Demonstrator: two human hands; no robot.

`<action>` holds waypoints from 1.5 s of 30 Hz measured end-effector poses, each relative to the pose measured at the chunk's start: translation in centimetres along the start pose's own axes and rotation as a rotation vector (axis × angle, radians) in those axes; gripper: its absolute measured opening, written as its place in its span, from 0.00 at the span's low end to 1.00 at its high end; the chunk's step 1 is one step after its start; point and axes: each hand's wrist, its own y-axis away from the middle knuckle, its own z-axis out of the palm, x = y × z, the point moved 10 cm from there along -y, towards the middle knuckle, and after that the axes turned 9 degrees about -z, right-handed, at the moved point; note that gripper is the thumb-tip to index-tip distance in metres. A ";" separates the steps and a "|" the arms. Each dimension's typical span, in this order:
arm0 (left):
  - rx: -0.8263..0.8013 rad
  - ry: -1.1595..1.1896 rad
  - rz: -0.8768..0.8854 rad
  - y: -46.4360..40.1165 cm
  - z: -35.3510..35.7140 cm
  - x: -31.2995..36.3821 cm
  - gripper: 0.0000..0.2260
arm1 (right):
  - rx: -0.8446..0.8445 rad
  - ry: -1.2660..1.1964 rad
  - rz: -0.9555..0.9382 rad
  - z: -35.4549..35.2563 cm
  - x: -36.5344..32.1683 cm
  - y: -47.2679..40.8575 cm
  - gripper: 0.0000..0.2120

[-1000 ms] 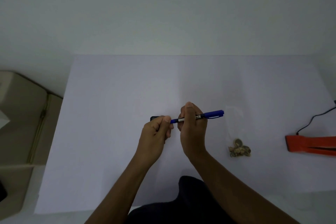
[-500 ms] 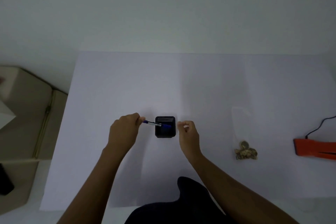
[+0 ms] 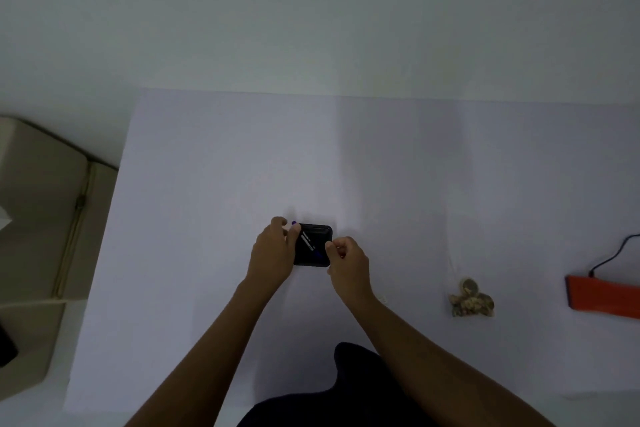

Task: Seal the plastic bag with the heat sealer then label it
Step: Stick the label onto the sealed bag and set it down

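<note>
A black square pen holder (image 3: pixel 313 246) stands at the middle of the white sheet. A blue pen (image 3: pixel 309 240) leans slantwise inside it, upper end to the left. My left hand (image 3: pixel 273 253) pinches that upper end at the holder's left rim. My right hand (image 3: pixel 346 258) is curled beside the holder's right rim, with nothing visible in its fingers. The clear plastic bag (image 3: pixel 471 300), holding small brownish pieces at its bottom, lies flat to the right, apart from both hands. The orange heat sealer (image 3: pixel 602 298) lies at the far right with a black cord (image 3: pixel 613 256).
The white sheet (image 3: pixel 207 218) covers the table up to a pale wall. A beige chair or seat (image 3: pixel 41 236) stands off the table's left side. A dark object (image 3: pixel 7 345) shows at the left edge. My dark clothing (image 3: pixel 332 392) fills the bottom centre.
A second ago both hands held the pen in the air. The left hand then carried it into the black holder and has tipped it further in; the right hand let go and stays beside the holder.
</note>
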 end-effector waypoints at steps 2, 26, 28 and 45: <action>-0.071 0.143 -0.064 0.1 1.3 -0.6 0.17 | 0.018 -0.020 -0.020 0.2 -0.4 -0.9 0.08; 0.108 0.312 -0.091 -12.2 -2.8 6.3 0.28 | -0.015 -0.191 0.017 2.9 -9.5 -16.3 0.09; 0.229 0.268 -0.107 -10.1 -3.8 6.2 0.31 | -0.034 -0.196 0.016 1.5 -8.9 -15.2 0.08; -0.221 -0.015 0.102 9.4 18.7 3.0 0.10 | -0.027 0.003 0.042 -13.0 12.3 1.1 0.05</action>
